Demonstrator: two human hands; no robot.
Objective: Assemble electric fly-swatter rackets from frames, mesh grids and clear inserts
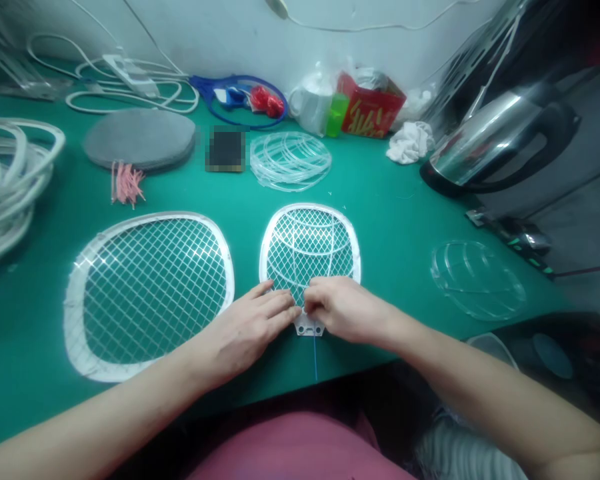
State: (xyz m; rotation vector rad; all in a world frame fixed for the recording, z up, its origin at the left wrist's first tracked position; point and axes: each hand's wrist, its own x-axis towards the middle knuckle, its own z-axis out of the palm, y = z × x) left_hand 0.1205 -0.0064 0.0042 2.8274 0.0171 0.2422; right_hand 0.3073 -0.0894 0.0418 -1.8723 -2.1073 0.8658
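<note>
Pink fabric (300,450) lies nearest us. Beyond, on the green table (390,220), the smaller mesh racket head (310,252) extends away lengthwise, neck (310,329) toward us: our left hand (247,325) spreads loosely beside it, our right hand (344,307) curls over it, whether pinching anything we cannot tell.

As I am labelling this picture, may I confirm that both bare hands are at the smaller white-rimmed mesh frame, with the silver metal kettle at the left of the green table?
The side is wrong: the head view shows the silver metal kettle at the right of the green table. The left hand and right hand are indeed at the smaller white-rimmed mesh frame.
</note>
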